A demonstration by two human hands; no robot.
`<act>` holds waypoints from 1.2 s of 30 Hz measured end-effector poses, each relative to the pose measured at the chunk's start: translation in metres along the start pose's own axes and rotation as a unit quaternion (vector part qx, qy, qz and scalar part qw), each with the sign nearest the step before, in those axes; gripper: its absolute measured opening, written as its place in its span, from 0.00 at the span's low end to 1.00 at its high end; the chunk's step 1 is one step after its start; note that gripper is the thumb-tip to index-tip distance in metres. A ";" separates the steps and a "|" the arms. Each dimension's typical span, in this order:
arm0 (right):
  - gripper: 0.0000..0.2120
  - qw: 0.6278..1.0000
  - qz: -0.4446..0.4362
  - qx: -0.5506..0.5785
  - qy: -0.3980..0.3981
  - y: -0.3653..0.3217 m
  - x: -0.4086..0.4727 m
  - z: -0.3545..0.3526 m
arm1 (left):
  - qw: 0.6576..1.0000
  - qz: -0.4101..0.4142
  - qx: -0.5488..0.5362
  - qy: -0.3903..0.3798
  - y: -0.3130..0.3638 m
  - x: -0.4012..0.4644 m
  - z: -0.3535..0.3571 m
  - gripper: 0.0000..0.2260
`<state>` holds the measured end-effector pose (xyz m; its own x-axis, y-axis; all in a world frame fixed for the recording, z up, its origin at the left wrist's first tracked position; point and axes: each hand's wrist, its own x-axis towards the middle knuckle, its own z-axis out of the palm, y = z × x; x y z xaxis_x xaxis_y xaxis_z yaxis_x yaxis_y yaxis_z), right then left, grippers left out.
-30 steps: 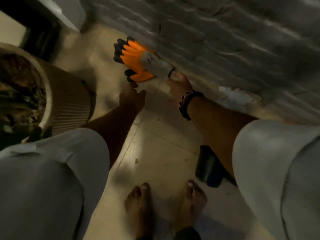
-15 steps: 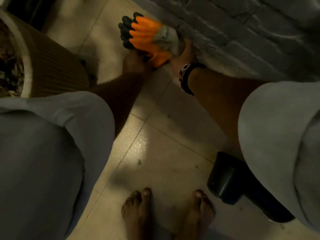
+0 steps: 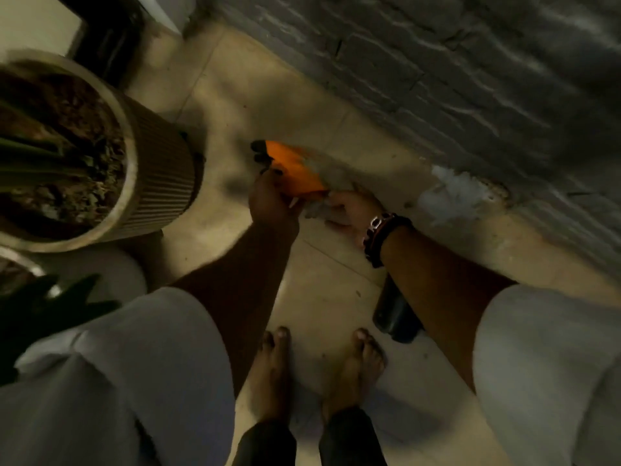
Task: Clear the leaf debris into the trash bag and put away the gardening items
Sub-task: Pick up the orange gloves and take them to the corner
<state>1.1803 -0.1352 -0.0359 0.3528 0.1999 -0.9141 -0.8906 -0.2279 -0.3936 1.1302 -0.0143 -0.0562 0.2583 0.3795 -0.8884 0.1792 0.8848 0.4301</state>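
Holding the Gloves: Put-Away Stage

Both hands gripped the orange gardening gloves (image 3: pixel 295 169) above the floor (image 3: pixel 322 297), near the brick wall (image 3: pixel 437 79). The left hand (image 3: pixel 272 200) closed round the orange part; the right hand (image 3: pixel 349 210) pinched the grey cuff. Judged from this, storage remained pending. No trash bag or leaf debris was visible. No legible labels appeared on the gloves or the ribbed planter (image 3: pixel 161 176)

No text, labels, brands or numbers are showing legibly anywhere; frame is dim and blurred, nothing readable on the orange gloves (image 3: pixel 295 169) or around them.
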 end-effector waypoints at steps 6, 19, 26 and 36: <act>0.36 0.974 0.076 0.209 -0.036 -0.011 -0.117 -0.049 | 0.989 -0.099 0.049 -0.095 0.003 -0.141 -0.014 0.09; 0.21 0.984 -0.156 0.066 -0.052 -0.084 -0.464 -0.075 | 0.962 -0.122 0.154 -0.188 0.106 -0.489 0.018 0.14; 0.33 0.958 -0.266 0.109 0.021 -0.107 -0.604 -0.068 | 0.918 -0.076 0.233 -0.311 0.159 -0.619 0.033 0.05; 0.24 0.929 -0.344 0.111 0.078 -0.093 -0.715 -0.059 | 0.886 0.049 0.232 -0.399 0.167 -0.722 0.029 0.25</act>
<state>1.0276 -0.3132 0.6480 0.8827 0.0804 -0.4630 -0.4695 0.1080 -0.8763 1.0015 -0.1483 0.6615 0.8497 -0.0272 -0.5265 0.4417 0.5821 0.6827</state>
